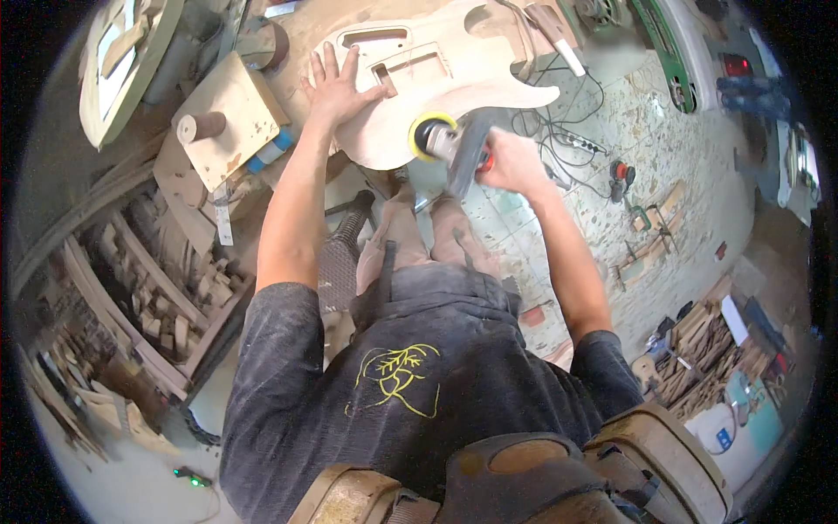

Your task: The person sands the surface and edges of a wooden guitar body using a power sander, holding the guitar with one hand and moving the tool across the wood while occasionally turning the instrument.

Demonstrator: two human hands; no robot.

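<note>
The person's left hand (339, 94) is lying on the guitar body (436, 83), its fingers spreading wide apart over the pale wood beside the cut-out pockets. The body is resting flat at the worktop (305, 19), its curved near edge facing the person. The right hand (517, 164) is gripping the sander (470, 155), its fingers clamping on the tool. The sander's yellow-rimmed disc (429, 136) is sitting at that near edge; whether it is touching the wood, I cannot tell. The black shirt (284, 375) is bearing a yellow line drawing (397, 374). At the left, a white strip (224, 218) is hanging below a pale board (229, 118), showing marks too small to read. At the lower right, a blue label (724, 439) is showing a blurred white mark. Dark cables (559, 113) are looping across the speckled floor (685, 166).
</note>
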